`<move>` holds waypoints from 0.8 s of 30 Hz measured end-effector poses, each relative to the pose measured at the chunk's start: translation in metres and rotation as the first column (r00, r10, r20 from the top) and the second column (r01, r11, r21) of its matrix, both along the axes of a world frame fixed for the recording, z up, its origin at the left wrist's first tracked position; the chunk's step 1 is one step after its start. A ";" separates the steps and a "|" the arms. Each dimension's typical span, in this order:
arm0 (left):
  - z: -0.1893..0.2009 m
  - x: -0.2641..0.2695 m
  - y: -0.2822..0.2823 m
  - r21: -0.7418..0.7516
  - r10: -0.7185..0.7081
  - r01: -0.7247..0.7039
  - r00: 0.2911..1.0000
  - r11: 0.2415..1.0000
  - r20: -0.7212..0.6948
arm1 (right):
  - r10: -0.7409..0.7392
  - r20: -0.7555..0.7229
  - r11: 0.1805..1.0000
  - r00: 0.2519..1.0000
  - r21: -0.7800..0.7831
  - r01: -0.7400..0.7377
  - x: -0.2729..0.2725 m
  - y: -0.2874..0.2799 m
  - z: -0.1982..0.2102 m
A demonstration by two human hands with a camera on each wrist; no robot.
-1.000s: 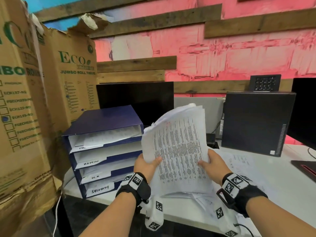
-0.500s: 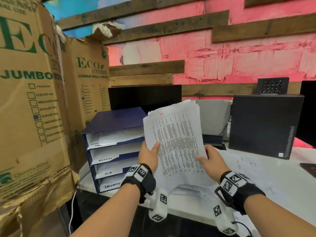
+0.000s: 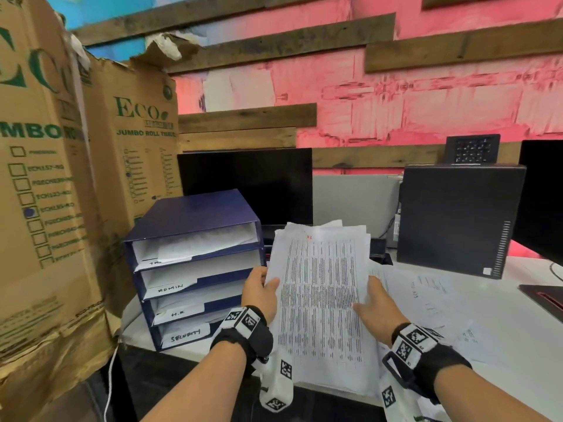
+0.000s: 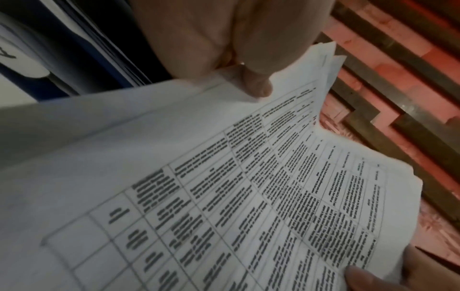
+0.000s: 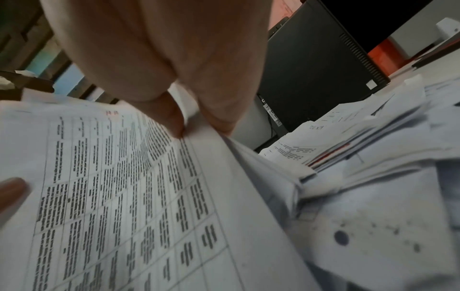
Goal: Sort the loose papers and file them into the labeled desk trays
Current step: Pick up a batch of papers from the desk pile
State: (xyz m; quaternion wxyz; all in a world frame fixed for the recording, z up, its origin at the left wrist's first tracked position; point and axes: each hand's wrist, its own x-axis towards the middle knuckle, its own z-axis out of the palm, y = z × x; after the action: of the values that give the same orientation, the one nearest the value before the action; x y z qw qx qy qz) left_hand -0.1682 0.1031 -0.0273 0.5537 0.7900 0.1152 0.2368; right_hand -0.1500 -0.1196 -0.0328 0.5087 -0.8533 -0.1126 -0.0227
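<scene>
I hold a stack of printed papers (image 3: 320, 287) tilted low over the desk's front edge, its top sheet a dense table with a red mark at the top. My left hand (image 3: 259, 287) grips the stack's left edge, thumb (image 4: 256, 86) on the top sheet (image 4: 224, 196). My right hand (image 3: 373, 309) pinches the right edge, thumb on the top sheet (image 5: 124, 187). To the left stands a blue four-tier desk tray (image 3: 195, 263) with handwritten labels ADMIN (image 3: 170, 289), H.R (image 3: 178, 314) and SECURITY (image 3: 185, 332); the top label is partly hidden by a sheet.
More loose sheets (image 3: 432, 303) lie spread on the white desk (image 3: 502, 345) to the right. A black computer tower (image 3: 454, 217) and a monitor (image 3: 246, 184) stand behind. Tall cardboard boxes (image 3: 45, 193) crowd the left side beside the tray.
The stack has come down from nearly upright to a low tilt near the desk. Both hands kept hold of its edges, and my view moved closer to the tray.
</scene>
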 end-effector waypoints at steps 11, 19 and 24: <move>0.014 -0.001 -0.008 -0.127 0.014 0.006 0.988 0.992 0.153 | -0.007 0.100 0.966 0.995 0.259 -0.019 -0.002 0.017 0.009; 0.010 -0.010 -0.004 -0.089 0.015 -0.001 0.986 0.996 0.165 | -0.008 0.071 0.985 0.997 0.172 -0.004 -0.007 0.019 0.005; 0.033 -0.009 0.001 -0.053 0.059 -0.046 0.952 0.998 0.299 | -0.031 0.079 0.977 0.996 0.212 0.014 -0.003 0.022 0.008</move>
State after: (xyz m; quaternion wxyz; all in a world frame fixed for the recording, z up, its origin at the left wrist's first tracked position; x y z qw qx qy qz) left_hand -0.1774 0.1041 0.0058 0.5760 0.7287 0.0559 0.3663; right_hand -0.1533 -0.0977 -0.0251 0.5911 -0.7940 -0.1207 -0.0752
